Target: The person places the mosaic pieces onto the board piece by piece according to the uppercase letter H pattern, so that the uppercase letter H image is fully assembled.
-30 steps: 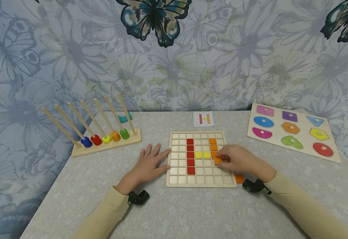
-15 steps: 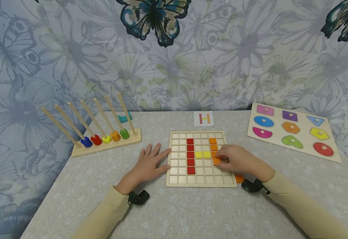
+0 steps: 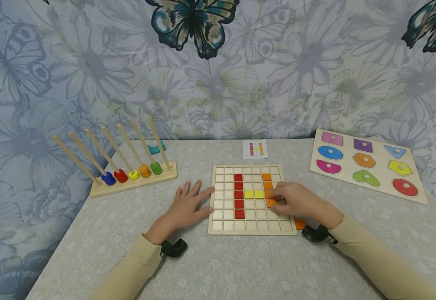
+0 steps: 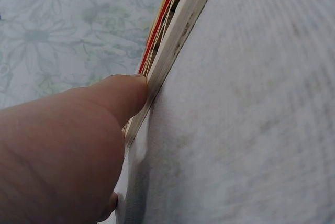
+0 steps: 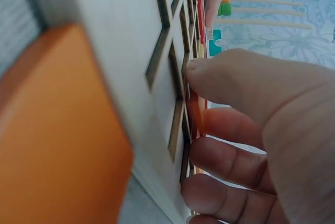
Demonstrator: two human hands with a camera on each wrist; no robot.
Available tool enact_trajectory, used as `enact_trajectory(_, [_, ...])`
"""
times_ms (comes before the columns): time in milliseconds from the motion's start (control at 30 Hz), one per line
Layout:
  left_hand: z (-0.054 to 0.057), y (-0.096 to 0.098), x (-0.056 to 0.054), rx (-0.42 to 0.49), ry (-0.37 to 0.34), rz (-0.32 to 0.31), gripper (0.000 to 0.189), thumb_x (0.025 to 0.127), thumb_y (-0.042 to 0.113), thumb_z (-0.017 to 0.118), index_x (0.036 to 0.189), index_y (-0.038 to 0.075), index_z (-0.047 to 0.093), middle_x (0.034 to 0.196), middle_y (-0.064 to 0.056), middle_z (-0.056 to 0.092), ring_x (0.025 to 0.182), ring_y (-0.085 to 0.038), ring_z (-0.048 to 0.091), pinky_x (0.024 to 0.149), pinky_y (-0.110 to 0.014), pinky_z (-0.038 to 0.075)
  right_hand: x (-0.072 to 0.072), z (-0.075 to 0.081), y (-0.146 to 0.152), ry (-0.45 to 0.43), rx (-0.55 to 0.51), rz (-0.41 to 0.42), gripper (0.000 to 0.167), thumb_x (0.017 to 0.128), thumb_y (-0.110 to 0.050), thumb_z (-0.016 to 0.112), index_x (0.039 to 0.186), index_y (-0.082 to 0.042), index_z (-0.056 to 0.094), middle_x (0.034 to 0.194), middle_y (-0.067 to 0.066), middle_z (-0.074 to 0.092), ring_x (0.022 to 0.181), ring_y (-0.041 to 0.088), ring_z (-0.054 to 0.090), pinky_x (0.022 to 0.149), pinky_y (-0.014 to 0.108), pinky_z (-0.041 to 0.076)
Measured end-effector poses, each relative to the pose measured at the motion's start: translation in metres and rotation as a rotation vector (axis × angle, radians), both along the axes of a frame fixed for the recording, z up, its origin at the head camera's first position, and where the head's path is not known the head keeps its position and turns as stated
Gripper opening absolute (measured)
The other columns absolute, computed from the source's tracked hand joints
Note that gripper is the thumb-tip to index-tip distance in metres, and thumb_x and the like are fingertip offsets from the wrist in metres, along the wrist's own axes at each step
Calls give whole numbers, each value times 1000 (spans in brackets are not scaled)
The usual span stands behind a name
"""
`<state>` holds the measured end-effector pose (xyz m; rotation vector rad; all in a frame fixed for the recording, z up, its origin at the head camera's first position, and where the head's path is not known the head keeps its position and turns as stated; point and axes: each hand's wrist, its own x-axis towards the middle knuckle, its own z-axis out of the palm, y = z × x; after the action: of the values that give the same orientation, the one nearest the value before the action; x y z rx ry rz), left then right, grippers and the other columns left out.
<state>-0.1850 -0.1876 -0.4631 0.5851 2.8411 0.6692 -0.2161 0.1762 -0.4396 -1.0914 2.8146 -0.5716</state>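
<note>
A wooden grid board lies on the table with a column of red square tiles, two yellow tiles and a column of orange tiles. My right hand pinches one orange tile between thumb and fingers at the cell below the other orange ones. Its fingers partly cover that tile. My left hand is spread flat on the table, thumb and index fingertips at the board's left edge; the left wrist view shows the thumb against the edge.
Another orange tile lies beside the board's lower right corner. Behind the board is a small pattern card. A peg stand with coloured beads is at the left, a teal piece behind it. A shape puzzle board lies at the right.
The orange tile in my right hand has shifted slightly left and settled flatter over its cell, and the hand has moved slightly with it. My left hand has stayed put.
</note>
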Motion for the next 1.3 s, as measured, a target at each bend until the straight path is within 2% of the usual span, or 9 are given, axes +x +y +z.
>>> enact_trajectory(233, [1,1,0,4,6,-3,63,102,43,59,159,22,40,168,-27,17,154,-57,3,118,-76,5,0,0,2,2,-12,5,20,85,-21,82,102,-10,79,84,-6,63,69,3,46,63,19,41])
enact_trajectory(567, [0,1,-1,0,9,-7,63,102,44,58,159,22,40,168,-27,17,154,-57,3,118,-77,5,0,0,2,24,-26,18,20,84,-20,83,100,-9,79,80,-6,60,67,1,44,62,19,39])
enact_trajectory(1300, [1,1,0,-9,5,-3,63,103,43,58,159,21,40,168,-27,17,154,-57,3,118,-76,6,0,0,1,12,-8,0,19,84,-22,83,98,-10,79,79,-7,58,69,3,45,64,20,40])
